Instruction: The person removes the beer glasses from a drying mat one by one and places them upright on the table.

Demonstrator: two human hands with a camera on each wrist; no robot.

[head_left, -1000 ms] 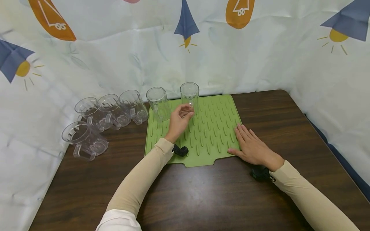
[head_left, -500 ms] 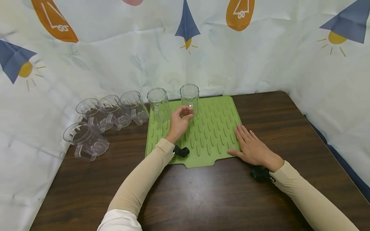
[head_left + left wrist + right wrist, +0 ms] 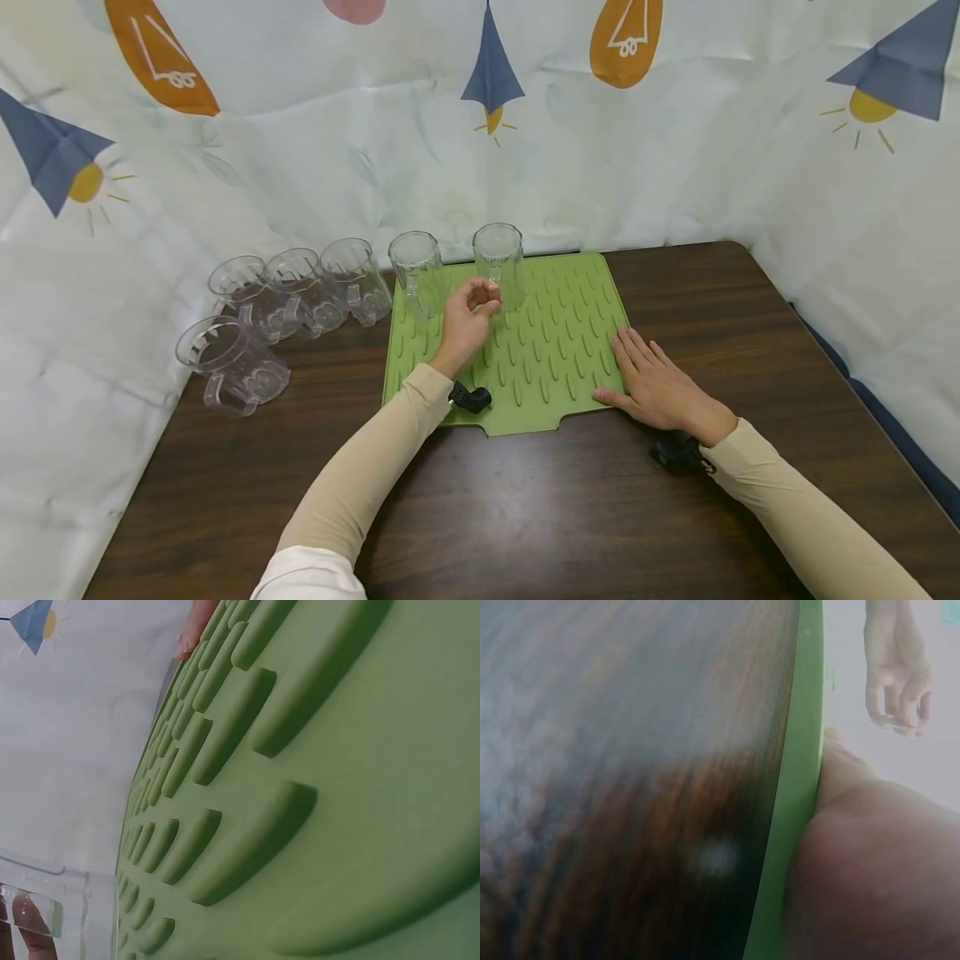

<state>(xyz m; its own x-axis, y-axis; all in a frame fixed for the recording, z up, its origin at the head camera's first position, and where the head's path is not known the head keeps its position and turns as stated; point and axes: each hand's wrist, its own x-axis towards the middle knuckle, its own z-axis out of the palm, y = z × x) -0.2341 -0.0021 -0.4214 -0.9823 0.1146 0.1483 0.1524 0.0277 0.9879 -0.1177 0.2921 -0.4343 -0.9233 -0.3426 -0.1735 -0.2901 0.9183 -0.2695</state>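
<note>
My left hand [image 3: 467,323] pinches the handle of a clear mug [image 3: 504,257], which stands upright at the back of the green ridged mat [image 3: 555,350]. In the left wrist view, fingers [image 3: 34,926] curl at this mug's handle in the lower left corner. Just left of it, a second clear mug [image 3: 415,257] stands on the mat's back left corner. My right hand [image 3: 658,385] lies flat with straight fingers over the mat's right edge and the table. The right wrist view shows its thumb side [image 3: 870,862] close up against the mat's edge.
Several more clear mugs stand on the dark wooden table [image 3: 495,508] left of the mat, three of them in a row [image 3: 303,287] and one nearer mug [image 3: 236,362] in front. A patterned white cloth [image 3: 675,150] hangs behind and beside the table.
The head view has shifted slightly, so the scene sits a little lower and further right. Both hands and the mugs stay in place on the mat and table.
</note>
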